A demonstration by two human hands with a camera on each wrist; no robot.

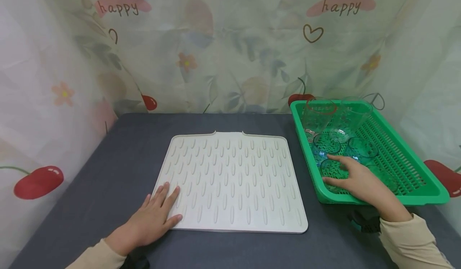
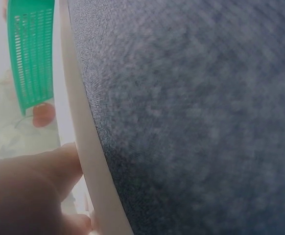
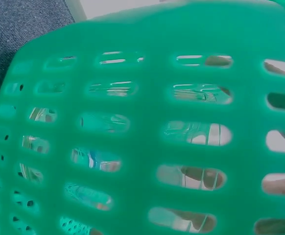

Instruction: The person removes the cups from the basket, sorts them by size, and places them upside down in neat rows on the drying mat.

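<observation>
My left hand (image 1: pixel 153 217) rests flat, fingers spread, on the front left corner of a white drying board (image 1: pixel 237 181) with raised oval ridges. In the left wrist view, the thumb (image 2: pixel 66 161) lies at the board's edge (image 2: pixel 91 152). My right hand (image 1: pixel 360 179) reaches into a green basket (image 1: pixel 407 149), its thumb and index finger spread about the rim of a clear drinking glass (image 1: pixel 332 169). That glass stands in the front left of the basket. The basket's slotted wall (image 3: pixel 147 112) fills the right wrist view and partly hides the glass and fingers.
Several more glasses share the basket: a tall red-rimmed glass (image 1: pixel 318 117), another tall glass (image 1: pixel 351 119) and bluish shorter glasses (image 1: pixel 361 149) among them. Dark grey cloth (image 1: pixel 137 149) covers the table. A printed curtain (image 1: pixel 230 61) hangs behind it and along both sides.
</observation>
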